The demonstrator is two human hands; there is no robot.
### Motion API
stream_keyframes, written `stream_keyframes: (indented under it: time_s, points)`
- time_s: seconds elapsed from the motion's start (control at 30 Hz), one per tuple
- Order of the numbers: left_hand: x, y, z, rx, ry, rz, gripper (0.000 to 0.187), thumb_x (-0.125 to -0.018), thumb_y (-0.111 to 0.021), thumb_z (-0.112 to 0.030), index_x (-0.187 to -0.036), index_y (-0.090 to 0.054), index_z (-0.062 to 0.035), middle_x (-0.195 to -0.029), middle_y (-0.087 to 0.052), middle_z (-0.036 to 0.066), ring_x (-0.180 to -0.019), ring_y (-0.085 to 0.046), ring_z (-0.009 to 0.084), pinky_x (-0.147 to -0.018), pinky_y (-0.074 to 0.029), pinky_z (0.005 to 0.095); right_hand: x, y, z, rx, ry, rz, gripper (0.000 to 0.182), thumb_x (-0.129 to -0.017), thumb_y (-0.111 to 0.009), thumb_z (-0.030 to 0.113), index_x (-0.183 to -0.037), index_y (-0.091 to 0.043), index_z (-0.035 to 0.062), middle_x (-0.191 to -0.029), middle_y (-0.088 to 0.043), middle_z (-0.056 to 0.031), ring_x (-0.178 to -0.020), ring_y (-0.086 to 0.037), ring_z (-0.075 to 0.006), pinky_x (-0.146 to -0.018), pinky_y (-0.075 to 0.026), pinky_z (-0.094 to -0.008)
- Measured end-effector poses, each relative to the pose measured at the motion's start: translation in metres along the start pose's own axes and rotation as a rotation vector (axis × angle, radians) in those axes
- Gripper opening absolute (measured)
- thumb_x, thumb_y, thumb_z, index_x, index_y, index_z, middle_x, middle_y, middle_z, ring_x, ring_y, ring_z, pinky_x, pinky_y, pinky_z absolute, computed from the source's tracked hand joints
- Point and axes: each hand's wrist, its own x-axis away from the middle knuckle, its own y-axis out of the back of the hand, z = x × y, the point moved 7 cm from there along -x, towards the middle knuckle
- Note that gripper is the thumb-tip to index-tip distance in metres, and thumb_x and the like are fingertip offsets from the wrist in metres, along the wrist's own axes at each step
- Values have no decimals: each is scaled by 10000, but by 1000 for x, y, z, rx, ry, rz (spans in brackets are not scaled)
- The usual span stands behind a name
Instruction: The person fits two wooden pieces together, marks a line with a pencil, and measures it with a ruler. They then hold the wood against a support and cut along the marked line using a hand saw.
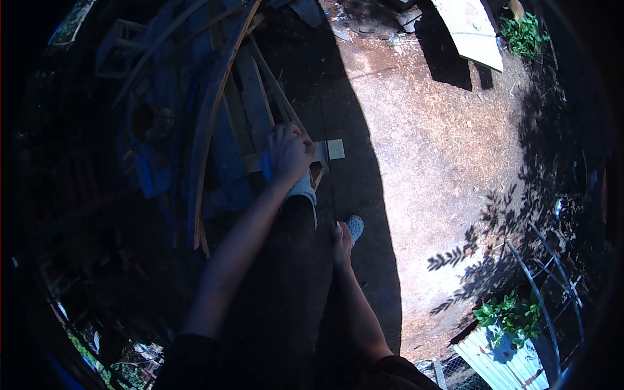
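My left hand (290, 153) is closed over a narrow wooden board (255, 162), its fingers bent down around the wood. The board's pale end (335, 149) sticks out to the right, past a thin dark line. That line looks like a handsaw (329, 175) seen edge-on, crossing the board near its end. Lower down, my right hand (342, 244) is closed at the near end of the saw; the handle is mostly hidden by the fingers. My raised leg, with a light shoe (302, 188), is close beside the left hand and the board.
Long planks (214, 123) and frames lie in shade at the left. A speckled shoe (355, 227) stands on the ground beside my right hand. Sunlit earth (442, 175) spreads to the right, with a pale panel (469, 29) at top and a ladder-like frame (549, 286) lower right.
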Motion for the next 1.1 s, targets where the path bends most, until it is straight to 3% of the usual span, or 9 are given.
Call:
stream_keyframes:
  time_s: [0.47, 0.53, 0.67, 0.77, 0.83, 0.97, 1.1]
  points:
    - [-1, 0, 0, 5, -10, 10, 93, -789, -786, -235, -850, -772, -166, -1074, -582, 37, -1149, -533, 244, -982, -393, 421, 44, 15, 8, 113, -155, -70, 434, -1075, -504, 426, -1022, -603, 7, -759, -534, -64, -738, -505, -125, -684, -442, -332]
    - [0, -2, 1, 7, -12, 15, 97, -790, -785, -237, -854, -772, -166, -1077, -585, 38, -1156, -531, 244, -992, -390, 424, 44, 18, 27, 147, -156, -108, 405, -1074, -491, 346, -883, -550, -6, -700, -448, -18, -720, -419, -88, -640, -372, -310]
    - [-3, -4, 1, -9, -5, 24, 111, -799, -776, -255, -860, -769, -163, -1089, -592, 40, -1176, -526, 247, -1016, -385, 431, 34, 20, 51, 177, -212, -102, 421, -1072, -496, 356, -876, -559, -12, -683, -458, -27, -717, -427, -93, -637, -377, -321]
    - [-4, -3, 1, -20, 1, 23, 112, -808, -763, -259, -860, -766, -160, -1090, -595, 44, -1178, -525, 247, -1012, -387, 427, 39, 19, 57, 187, -232, -98, 427, -1074, -493, 368, -915, -584, -17, -701, -499, -38, -726, -447, -98, -639, -381, -328]
    - [-4, -4, 3, 0, 15, 27, 119, -811, -760, -248, -880, -762, -150, -1086, -593, 50, -1180, -530, 253, -1020, -389, 438, 44, 19, 55, 198, -159, -71, 438, -1060, -534, 431, -1099, -633, 6, -793, -627, -156, -773, -636, -223, -733, -491, -394]
    - [-4, -3, 4, 8, 19, -16, 129, -820, -749, -234, -912, -763, -145, -1077, -589, 54, -1179, -535, 255, -1016, -395, 443, 53, 29, 44, 235, -132, -45, 451, -1056, -540, 435, -1140, -632, 1, -801, -649, -159, -787, -668, -226, -735, -498, -387]
    - [-3, -3, 4, 36, 42, 15, 130, -820, -751, -240, -910, -771, -148, -1072, -588, 50, -1172, -534, 253, -1009, -394, 436, 56, 38, 48, 277, -242, -70, 442, -1058, -539, 418, -1161, -629, -2, -774, -657, -166, -736, -675, -233, -695, -501, -390]
